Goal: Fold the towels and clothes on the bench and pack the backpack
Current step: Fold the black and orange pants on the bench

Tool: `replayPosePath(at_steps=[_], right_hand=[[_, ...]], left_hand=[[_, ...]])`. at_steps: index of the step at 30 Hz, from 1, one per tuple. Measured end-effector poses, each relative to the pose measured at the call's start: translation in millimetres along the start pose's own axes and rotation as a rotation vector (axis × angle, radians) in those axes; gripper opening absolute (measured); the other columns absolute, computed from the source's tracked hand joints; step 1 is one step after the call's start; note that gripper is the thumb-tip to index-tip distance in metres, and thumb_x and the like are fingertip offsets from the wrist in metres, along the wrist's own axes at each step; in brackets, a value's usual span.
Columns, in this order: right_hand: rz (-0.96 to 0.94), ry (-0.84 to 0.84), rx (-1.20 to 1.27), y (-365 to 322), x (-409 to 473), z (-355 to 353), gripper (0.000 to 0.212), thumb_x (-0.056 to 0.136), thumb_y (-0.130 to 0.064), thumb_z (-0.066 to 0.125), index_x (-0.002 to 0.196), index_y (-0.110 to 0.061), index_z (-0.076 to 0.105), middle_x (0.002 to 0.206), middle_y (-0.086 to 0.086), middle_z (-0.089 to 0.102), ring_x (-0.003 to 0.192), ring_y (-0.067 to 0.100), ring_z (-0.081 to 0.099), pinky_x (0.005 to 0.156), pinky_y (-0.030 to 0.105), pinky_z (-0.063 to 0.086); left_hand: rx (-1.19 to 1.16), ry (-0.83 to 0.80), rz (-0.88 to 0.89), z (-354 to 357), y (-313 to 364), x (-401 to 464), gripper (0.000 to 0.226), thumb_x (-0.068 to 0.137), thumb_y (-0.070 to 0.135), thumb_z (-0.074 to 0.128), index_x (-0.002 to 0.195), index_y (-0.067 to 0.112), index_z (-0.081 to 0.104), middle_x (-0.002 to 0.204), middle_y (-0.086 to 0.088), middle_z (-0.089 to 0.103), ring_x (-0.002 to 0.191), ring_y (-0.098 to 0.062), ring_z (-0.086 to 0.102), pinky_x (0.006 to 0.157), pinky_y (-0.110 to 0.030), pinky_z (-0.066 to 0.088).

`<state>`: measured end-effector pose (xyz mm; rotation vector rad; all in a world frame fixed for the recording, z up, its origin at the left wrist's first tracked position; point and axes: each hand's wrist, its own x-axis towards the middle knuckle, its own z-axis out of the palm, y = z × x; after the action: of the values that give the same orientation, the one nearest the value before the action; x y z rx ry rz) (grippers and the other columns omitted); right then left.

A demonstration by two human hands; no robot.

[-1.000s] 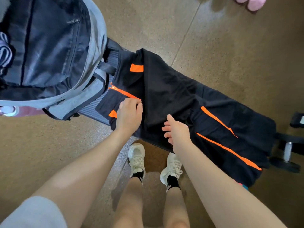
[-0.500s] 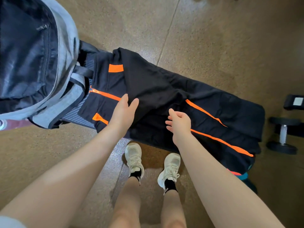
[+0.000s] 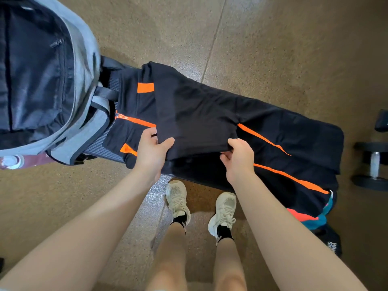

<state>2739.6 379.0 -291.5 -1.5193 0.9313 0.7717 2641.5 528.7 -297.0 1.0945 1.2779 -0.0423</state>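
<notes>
Item: black garment with orange stripes (image 3: 210, 114), lying along the bench (image 3: 109, 141), which it almost wholly covers; only a ribbed strip of bench shows at the backpack end. We cannot tell whether it is trousers or a jacket.

Grip: our left hand (image 3: 152, 153) pinches the near edge of the garment's upper layer, thumb on top, fingers beneath. Our right hand (image 3: 238, 158) grips the same edge further along, fingers curled under the cloth. Both hold the one fold, which is raised slightly off the layer below.

Item: backpack (image 3: 42, 80), grey with dark lining, unzipped and gaping, standing at the left end of the bench and touching the garment.

Item: further clothing, red and teal (image 3: 310, 217), hanging below the right end of the bench, partly hidden.

Item: dumbbell (image 3: 374, 166), on the floor just beyond the bench's right end.

Step in hand, as we judge it: folding the first garment, with packing not yet begun.

Next move calls for: carrying the held edge across in one even sweep, both hands level so the layer lies flat without creases, then halving the length towards the backpack. Loose cloth may slide off the narrow bench.
</notes>
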Motion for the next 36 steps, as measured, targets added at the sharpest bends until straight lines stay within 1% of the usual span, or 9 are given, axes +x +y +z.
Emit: replayPosePath(at_steps=[2,5,8,13,15,19,25,29,36], right_hand=[[0.049,0.060,-0.113,6,1,-12,0.010,0.091,-0.011,0.052,0.099,-0.013,0.058,0.081,0.005,0.059,0.060,0.012,0.054,0.055,0.021,0.045],[0.078,0.077,-0.393,16,6,-25,0.011,0.092,-0.014,0.052,0.101,-0.008,0.057,0.074,0.006,0.057,0.052,0.012,0.050,0.046,0.020,0.039],[0.023,0.046,-0.659,19,10,-36,0.008,0.094,-0.015,0.048,0.090,-0.010,0.054,0.072,0.004,0.056,0.055,0.013,0.049,0.049,0.022,0.038],[-0.094,-0.143,-0.872,2,-11,-62,0.016,0.094,-0.019,0.043,0.097,-0.011,0.057,0.083,0.002,0.060,0.066,0.012,0.054,0.066,0.027,0.049],[-0.142,-0.210,-0.976,-13,-23,-79,0.016,0.095,-0.021,0.043,0.095,-0.013,0.057,0.086,0.001,0.062,0.073,0.013,0.057,0.076,0.032,0.051],[-0.212,-0.239,-1.023,-48,-36,-124,0.015,0.094,-0.023,0.044,0.092,-0.015,0.057,0.088,0.001,0.063,0.073,0.012,0.058,0.078,0.031,0.050],[-0.277,-0.221,-1.007,-88,-36,-227,0.017,0.091,-0.017,0.048,0.075,-0.023,0.053,0.081,0.002,0.063,0.062,0.012,0.056,0.062,0.023,0.044],[-0.321,-0.266,-1.024,-116,-3,-304,0.020,0.090,-0.013,0.047,0.073,-0.021,0.052,0.076,0.002,0.060,0.056,0.011,0.052,0.056,0.020,0.040],[-0.307,-0.326,-1.035,-134,72,-403,0.015,0.093,-0.011,0.046,0.081,-0.014,0.055,0.072,0.003,0.057,0.061,0.013,0.052,0.055,0.021,0.042]], left_hand=[[0.177,0.052,0.037,1,-6,4,0.037,0.081,0.007,0.065,0.110,0.018,0.045,0.096,-0.007,0.066,0.090,-0.027,0.065,0.084,-0.048,0.053],[0.597,0.083,0.106,-1,-15,13,0.051,0.082,0.008,0.065,0.125,0.013,0.038,0.110,-0.010,0.058,0.105,-0.032,0.056,0.092,-0.040,0.045],[0.962,0.080,0.141,-5,-21,13,0.062,0.082,0.005,0.062,0.135,0.011,0.031,0.131,-0.016,0.039,0.115,-0.037,0.047,0.090,-0.044,0.040],[1.223,0.061,0.343,-2,-25,-15,0.063,0.080,0.004,0.060,0.137,0.008,0.034,0.132,-0.016,0.033,0.115,-0.037,0.038,0.093,-0.046,0.037],[1.208,-0.042,0.346,12,-23,-34,0.055,0.084,0.008,0.056,0.135,0.009,0.039,0.132,-0.013,0.035,0.117,-0.035,0.038,0.095,-0.043,0.036],[1.176,-0.304,0.323,56,-25,-70,0.036,0.088,0.012,0.050,0.124,0.011,0.048,0.128,-0.009,0.041,0.112,-0.030,0.049,0.088,-0.039,0.044],[1.184,-0.417,0.375,154,-37,-137,0.034,0.090,0.017,0.051,0.123,0.013,0.049,0.126,-0.007,0.044,0.103,-0.028,0.056,0.087,-0.036,0.044],[1.084,-0.345,0.330,229,-74,-170,0.032,0.089,0.016,0.055,0.120,0.011,0.051,0.122,-0.008,0.049,0.101,-0.027,0.057,0.087,-0.031,0.040],[0.556,0.079,0.044,342,-163,-212,0.026,0.086,0.010,0.059,0.111,0.002,0.056,0.108,-0.015,0.060,0.098,-0.029,0.057,0.086,-0.032,0.041]])
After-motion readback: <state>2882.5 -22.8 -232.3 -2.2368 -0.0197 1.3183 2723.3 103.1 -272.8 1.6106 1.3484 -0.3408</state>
